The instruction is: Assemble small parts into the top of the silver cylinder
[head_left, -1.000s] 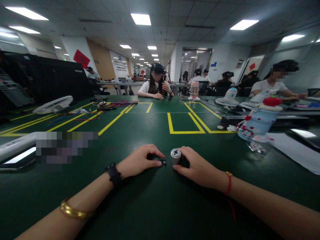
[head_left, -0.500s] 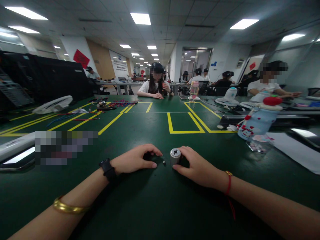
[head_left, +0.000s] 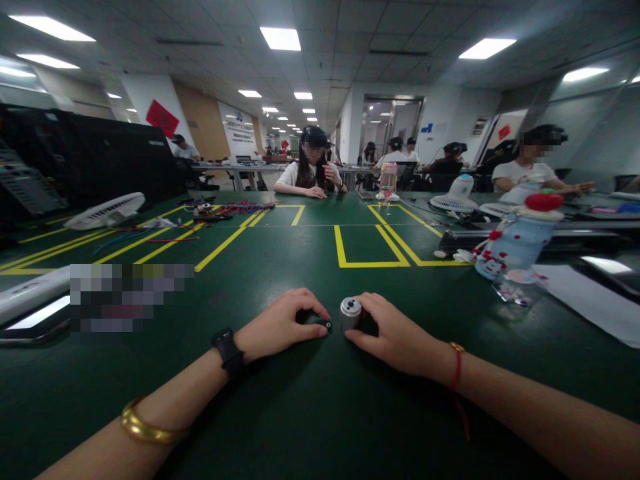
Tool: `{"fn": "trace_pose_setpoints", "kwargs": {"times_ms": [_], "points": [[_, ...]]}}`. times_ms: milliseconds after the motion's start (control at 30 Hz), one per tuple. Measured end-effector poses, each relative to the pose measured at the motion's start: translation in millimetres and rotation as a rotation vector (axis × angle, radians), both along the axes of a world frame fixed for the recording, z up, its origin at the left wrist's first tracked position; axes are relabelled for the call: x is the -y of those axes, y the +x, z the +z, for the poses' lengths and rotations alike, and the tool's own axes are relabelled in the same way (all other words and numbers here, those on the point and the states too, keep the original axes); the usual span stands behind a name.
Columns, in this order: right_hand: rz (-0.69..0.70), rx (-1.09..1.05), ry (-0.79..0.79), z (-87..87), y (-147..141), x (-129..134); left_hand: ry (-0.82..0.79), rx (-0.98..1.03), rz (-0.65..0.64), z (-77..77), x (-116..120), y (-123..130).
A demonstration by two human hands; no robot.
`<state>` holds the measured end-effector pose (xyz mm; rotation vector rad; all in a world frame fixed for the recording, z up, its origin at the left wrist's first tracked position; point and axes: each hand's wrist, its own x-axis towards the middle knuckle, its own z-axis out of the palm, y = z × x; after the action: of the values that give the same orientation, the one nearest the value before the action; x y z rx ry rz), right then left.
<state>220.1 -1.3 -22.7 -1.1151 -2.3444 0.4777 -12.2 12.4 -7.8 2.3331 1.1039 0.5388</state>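
A silver metal cylinder [head_left: 349, 316] with dark holes in its top stands upright on the green table [head_left: 280, 413]. My right hand [head_left: 395, 333] is closed round its right side, thumb at the front. Just left of the cylinder, a tiny ring-shaped part [head_left: 329, 325] lies between the thumb and index fingertips of my left hand [head_left: 283, 321]. Those fingertips are curved in around the small part and look nearly or just touching it. A narrow gap separates my left fingertips from the cylinder.
Yellow tape lines [head_left: 373, 265] mark the table further ahead. A blue bottle [head_left: 523, 237] and white paper [head_left: 590, 303] are at the right, a tablet [head_left: 37, 317] at the left. Wires [head_left: 245, 208] and a white fan [head_left: 107, 211] lie back left. Across the table sits a person [head_left: 311, 167].
My left hand has moved right and its fingertips have come round the small ring-shaped part. My right hand and the metal cylinder have stayed in place.
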Motion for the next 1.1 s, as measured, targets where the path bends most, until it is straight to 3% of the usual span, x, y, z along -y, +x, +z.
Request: {"fn": "trace_pose_setpoints", "kwargs": {"times_ms": [233, 467, 667, 967, 1100], "points": [[0.011, 0.002, 0.014, 0.4, -0.5, -0.1, 0.012, 0.128, 0.063, 7.2, 2.2, 9.2], [0.022, -0.001, 0.048, -1.1, -2.5, -1.0, 0.173, 0.298, 0.146, 25.1, 9.3, 28.8], [0.033, 0.004, 0.057, -2.5, -3.6, -1.5, 0.169, 0.250, 0.123, 22.1, 11.2, 37.9], [0.026, 0.007, 0.045, -2.1, -1.9, -1.8, 0.152, 0.205, 0.075, 23.1, 11.5, 31.3], [0.031, 0.003, 0.040, -1.6, -1.5, -1.9, 0.087, 0.224, 0.114, 18.2, 9.3, 25.5]]}}
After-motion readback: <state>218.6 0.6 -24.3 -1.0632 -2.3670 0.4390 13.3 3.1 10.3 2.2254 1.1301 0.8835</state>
